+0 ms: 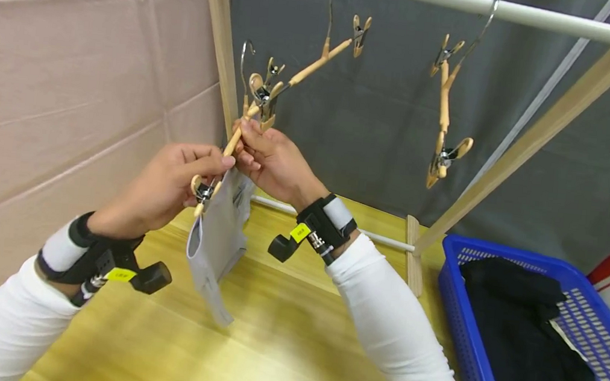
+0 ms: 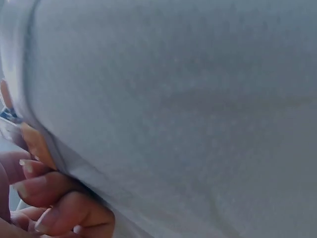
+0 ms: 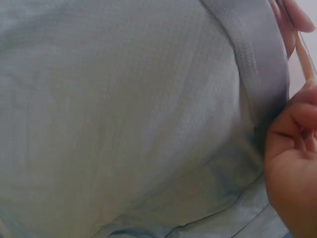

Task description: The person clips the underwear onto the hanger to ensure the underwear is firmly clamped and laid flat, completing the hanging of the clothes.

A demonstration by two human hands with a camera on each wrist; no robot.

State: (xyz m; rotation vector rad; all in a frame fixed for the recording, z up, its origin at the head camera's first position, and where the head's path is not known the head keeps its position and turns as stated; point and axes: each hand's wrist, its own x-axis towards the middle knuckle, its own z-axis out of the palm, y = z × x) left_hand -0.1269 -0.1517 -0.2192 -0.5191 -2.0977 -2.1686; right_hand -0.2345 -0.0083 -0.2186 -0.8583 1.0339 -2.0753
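My left hand (image 1: 166,187) pinches the lower clip of a wooden clip hanger (image 1: 231,142); my right hand (image 1: 274,163) grasps its bar. Grey shorts (image 1: 217,237) hang between them, near the rack's left post (image 1: 224,50).

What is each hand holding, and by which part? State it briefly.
Both hands grip one wooden clip hanger: left hand at its lower clip end, right hand mid-bar. A grey garment hangs from it.

**Labels too blurred to read**

A small yellow label (image 1: 299,232) sits on the right wrist camera strap; its dark print is too small to make out; a second yellow label (image 1: 120,274) on the left wrist strap is equally illegible; nothing else carries writing.
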